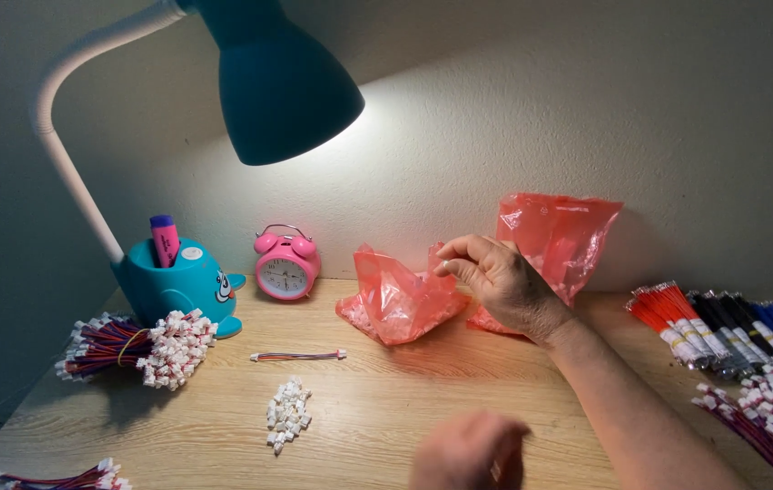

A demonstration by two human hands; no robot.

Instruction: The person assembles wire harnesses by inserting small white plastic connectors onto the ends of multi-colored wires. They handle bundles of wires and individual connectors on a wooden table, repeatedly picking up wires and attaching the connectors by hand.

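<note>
Now reaching, right hand with fingers loosely curled and holding nothing, to the rim of the crumpled pink bag right of the pink alarm clock on the worktop; left hand blurred, grip unclear; next, probably pinching into that bag.

The right hand reaches into a pink bag on the wooden desk.
</note>
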